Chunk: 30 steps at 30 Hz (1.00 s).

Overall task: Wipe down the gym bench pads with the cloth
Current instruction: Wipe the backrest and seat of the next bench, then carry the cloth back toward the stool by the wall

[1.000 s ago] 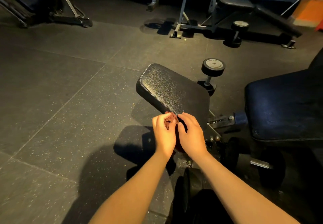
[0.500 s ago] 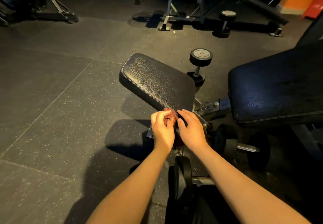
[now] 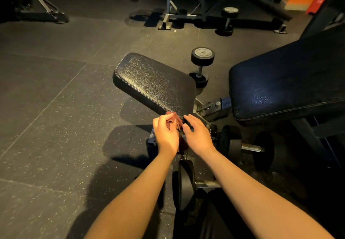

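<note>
Open floor (image 3: 61,119) borders seat pad (image 3: 155,84); cloth (image 3: 174,120) at its near edge.

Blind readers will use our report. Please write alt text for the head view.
The left hand grips a reddish cloth at the near edge of a black seat pad; the right hand hovers beside it, fingers relaxed. A larger back pad is to the right, and dumbbells are on the dark floor.
</note>
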{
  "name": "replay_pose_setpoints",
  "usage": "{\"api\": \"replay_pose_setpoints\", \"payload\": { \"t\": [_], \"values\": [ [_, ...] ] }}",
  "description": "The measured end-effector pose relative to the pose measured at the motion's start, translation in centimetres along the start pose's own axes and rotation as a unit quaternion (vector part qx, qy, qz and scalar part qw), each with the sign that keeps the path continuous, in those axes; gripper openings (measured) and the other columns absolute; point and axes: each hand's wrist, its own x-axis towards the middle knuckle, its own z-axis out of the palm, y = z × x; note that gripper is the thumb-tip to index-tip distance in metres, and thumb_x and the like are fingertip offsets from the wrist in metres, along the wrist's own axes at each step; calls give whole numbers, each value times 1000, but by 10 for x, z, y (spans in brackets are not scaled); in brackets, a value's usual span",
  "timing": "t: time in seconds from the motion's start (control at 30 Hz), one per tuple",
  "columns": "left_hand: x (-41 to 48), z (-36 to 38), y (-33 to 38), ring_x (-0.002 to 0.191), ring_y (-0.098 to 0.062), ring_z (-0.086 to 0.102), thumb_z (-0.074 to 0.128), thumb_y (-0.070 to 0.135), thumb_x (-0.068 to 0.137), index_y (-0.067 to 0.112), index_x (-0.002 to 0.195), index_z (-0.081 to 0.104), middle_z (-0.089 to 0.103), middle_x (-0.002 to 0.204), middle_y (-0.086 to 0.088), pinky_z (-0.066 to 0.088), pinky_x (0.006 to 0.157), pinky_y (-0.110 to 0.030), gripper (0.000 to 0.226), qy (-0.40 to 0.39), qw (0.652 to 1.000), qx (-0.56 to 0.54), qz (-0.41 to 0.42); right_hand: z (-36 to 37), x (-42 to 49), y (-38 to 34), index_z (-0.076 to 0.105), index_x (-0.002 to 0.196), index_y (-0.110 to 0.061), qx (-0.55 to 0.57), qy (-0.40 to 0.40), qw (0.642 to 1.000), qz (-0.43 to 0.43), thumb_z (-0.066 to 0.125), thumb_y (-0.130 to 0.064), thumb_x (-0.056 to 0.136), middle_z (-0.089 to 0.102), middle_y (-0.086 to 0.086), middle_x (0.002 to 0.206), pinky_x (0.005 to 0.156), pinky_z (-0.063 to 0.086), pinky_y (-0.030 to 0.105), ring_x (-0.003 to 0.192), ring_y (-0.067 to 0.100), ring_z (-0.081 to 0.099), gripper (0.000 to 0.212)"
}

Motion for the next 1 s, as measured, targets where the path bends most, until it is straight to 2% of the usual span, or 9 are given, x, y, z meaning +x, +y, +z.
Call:
{"api": "replay_pose_setpoints", "payload": {
  "t": [0.13, 0.27, 0.4, 0.47, 0.57, 0.77, 0.87, 0.93, 1.0],
  "values": [
    [-15, -12, 2, 99, 10, 55, 64, 8, 95, 15, 113, 73, 62, 115, -4, 43, 88, -8, 20, -112, 992, 31, 40, -7, -11, -5, 58, 138, -21, -11, 29, 999, 5, 46, -26, 104, 57, -1, 139, 103, 30, 18, 131, 13, 49, 37],
    [0, -28, 20, 110, 3, 61, 63, 16, 97, 25, 118, 68, 67, 117, 8, 45, 94, -15, 24, -126, 990, -58, 25, -18, -12, -21, 59, 137, -23, 55, 48, 997, 2, 47, -30, 104, 60, -7, 136, 102, 34, 17, 126, 5, 51, 36],
    [46, -54, 59, 97, 11, 62, 62, 14, 99, 18, 111, 65, 67, 104, 15, 44, 80, -5, 14, -138, 984, -115, 16, -21, 4, -57, 60, 133, -30, 110, 16, 993, -31, 50, -31, 103, 65, -18, 123, 92, 43, 11, 113, -6, 57, 31],
    [65, -71, 82, 93, 8, 64, 62, 16, 99, 17, 110, 65, 68, 100, 14, 46, 77, -8, 11, -150, 980, -131, -2, -23, 12, -91, 65, 123, -27, 127, 39, 991, -33, 53, -29, 102, 69, -15, 112, 88, 49, 18, 106, -1, 62, 24],
    [96, -110, 124, 91, 2, 67, 63, 20, 99, 26, 105, 64, 70, 97, 12, 50, 80, -17, 9, -159, 977, -132, -55, -33, 20, -160, 69, 110, -23, 162, 91, 983, -9, 54, -26, 102, 72, -10, 101, 85, 53, 29, 97, 5, 67, 18],
    [161, -225, 253, 88, -4, 68, 54, 25, 104, 31, 104, 57, 70, 97, 5, 50, 72, -21, 7, -136, 984, -90, -72, -56, 30, -350, 71, 103, -30, 171, 59, 983, 21, 51, -30, 102, 74, -10, 98, 90, 55, 44, 95, 7, 69, 20],
    [196, -285, 326, 100, -6, 67, 52, 40, 101, 42, 106, 57, 69, 108, 10, 54, 80, -32, 8, -131, 985, -69, -91, -72, 36, -452, 70, 104, -28, 171, 50, 983, 42, 49, -35, 102, 73, -10, 97, 89, 55, 46, 94, 7, 69, 22],
    [216, -324, 379, 105, 0, 64, 50, 42, 102, 36, 117, 59, 67, 113, 14, 52, 85, -24, 18, -143, 985, -42, -84, -88, 39, -515, 68, 105, -27, 157, 34, 986, 53, 49, -37, 102, 72, -11, 96, 89, 55, 43, 92, 3, 67, 21],
    [237, -359, 427, 95, 9, 62, 50, 36, 104, 22, 115, 61, 67, 105, 15, 44, 77, -8, 20, -155, 985, -25, -79, -101, 43, -568, 65, 111, -28, 153, -1, 987, 51, 50, -38, 102, 69, -14, 102, 93, 54, 39, 96, 2, 65, 20]
  ]
}}
